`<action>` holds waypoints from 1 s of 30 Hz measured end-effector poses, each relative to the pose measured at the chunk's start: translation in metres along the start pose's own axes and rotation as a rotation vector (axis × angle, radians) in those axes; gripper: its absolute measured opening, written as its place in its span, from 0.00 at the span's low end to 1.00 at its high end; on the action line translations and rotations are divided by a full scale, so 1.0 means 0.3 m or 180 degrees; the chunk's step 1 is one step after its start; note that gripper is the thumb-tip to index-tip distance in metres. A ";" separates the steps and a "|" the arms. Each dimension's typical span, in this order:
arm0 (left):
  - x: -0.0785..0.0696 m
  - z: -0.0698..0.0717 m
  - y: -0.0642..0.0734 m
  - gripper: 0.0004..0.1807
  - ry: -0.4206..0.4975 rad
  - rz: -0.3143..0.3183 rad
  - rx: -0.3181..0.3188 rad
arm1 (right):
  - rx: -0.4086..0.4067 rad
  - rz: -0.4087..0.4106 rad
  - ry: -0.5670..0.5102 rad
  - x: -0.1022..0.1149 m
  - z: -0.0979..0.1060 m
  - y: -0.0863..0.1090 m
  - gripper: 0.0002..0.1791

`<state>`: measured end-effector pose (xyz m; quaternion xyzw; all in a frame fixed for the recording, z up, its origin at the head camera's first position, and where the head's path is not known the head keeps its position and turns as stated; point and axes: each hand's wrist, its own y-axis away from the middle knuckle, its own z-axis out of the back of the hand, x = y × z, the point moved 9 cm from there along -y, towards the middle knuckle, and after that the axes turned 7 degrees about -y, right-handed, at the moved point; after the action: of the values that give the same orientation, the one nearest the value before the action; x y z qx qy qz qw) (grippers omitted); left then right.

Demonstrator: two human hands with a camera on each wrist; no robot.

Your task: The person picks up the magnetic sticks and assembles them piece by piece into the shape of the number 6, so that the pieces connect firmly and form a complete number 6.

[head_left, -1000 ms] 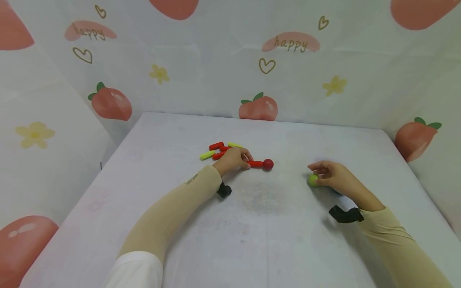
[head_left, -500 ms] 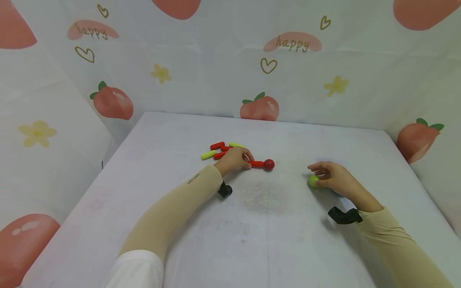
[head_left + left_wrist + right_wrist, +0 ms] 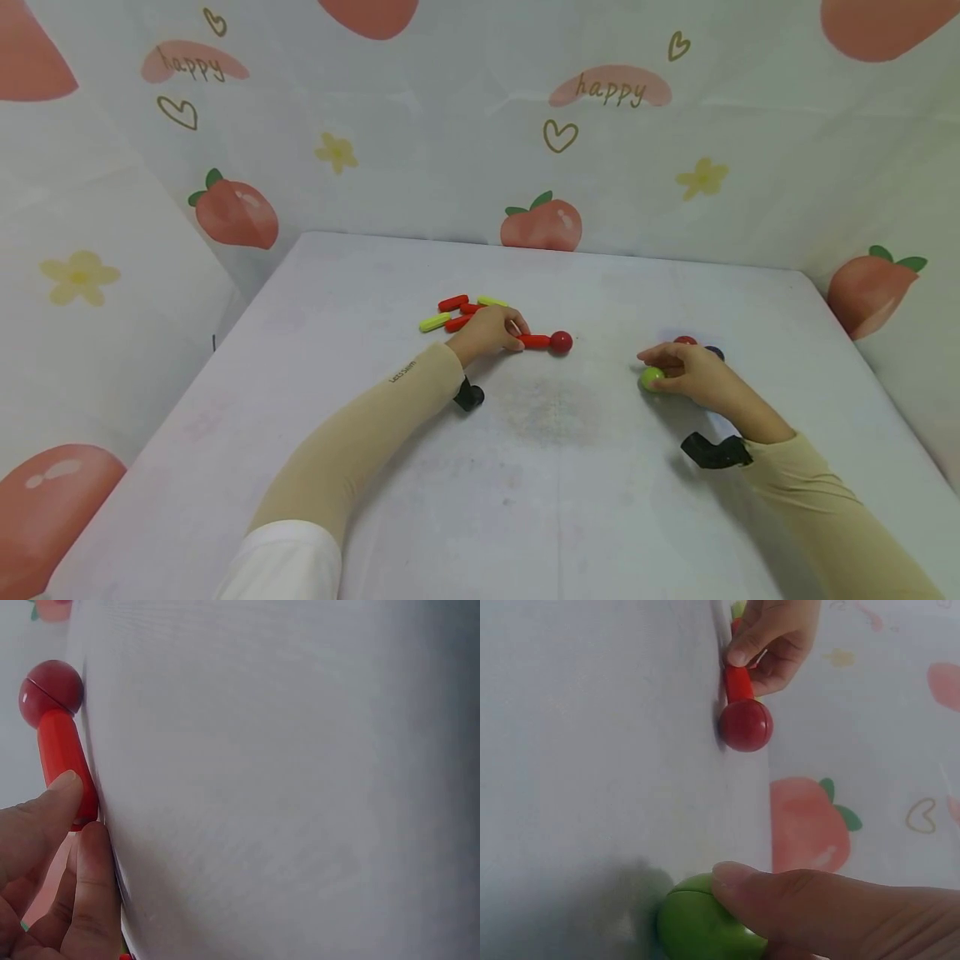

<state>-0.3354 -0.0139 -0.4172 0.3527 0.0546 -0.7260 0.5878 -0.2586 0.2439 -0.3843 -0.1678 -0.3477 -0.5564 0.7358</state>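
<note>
In the head view my left hand [image 3: 487, 332] pinches a red rod [image 3: 535, 342] between thumb and fingers, low over the white tabletop. A dark red ball [image 3: 561, 342] with a seam around it sits at the rod's far end; in the left wrist view the rod [image 3: 64, 750] meets the ball [image 3: 51, 694]. On the right, my right hand [image 3: 696, 375] holds a light green ball [image 3: 651, 381] with thumb and fingers. Its thumb [image 3: 761, 900] presses on the green ball [image 3: 705, 926] in the right wrist view, where the other fingers are mostly hidden.
Several red and yellow-green rods, one of them a yellow-green rod [image 3: 435, 322], lie just behind and left of my left hand. Another red ball [image 3: 685, 340] and a dark blue ball [image 3: 716, 352] show partly behind my right hand. A patterned cloth backdrop [image 3: 420, 192] rises at the table's back.
My right hand has shifted slightly toward me with the green ball, uncovering the red and dark blue balls behind it. The left hand stays on the red rod.
</note>
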 end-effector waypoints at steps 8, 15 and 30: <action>-0.004 0.001 0.001 0.11 -0.0033 -0.0039 -0.0030 | -0.0035 0.0058 0.0043 0.019 -0.006 0.003 0.21; -0.003 0.002 0.003 0.11 -0.0045 -0.0039 -0.0038 | -0.0110 0.0157 0.0040 0.055 -0.006 0.000 0.19; -0.006 0.002 0.007 0.10 -0.0030 -0.0024 -0.0016 | -0.0623 0.0383 -0.0227 0.177 0.001 0.003 0.19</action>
<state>-0.3338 -0.0133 -0.4149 0.3475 0.0550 -0.7297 0.5862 -0.2507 0.2071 -0.3468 -0.2791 -0.3070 -0.5362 0.7351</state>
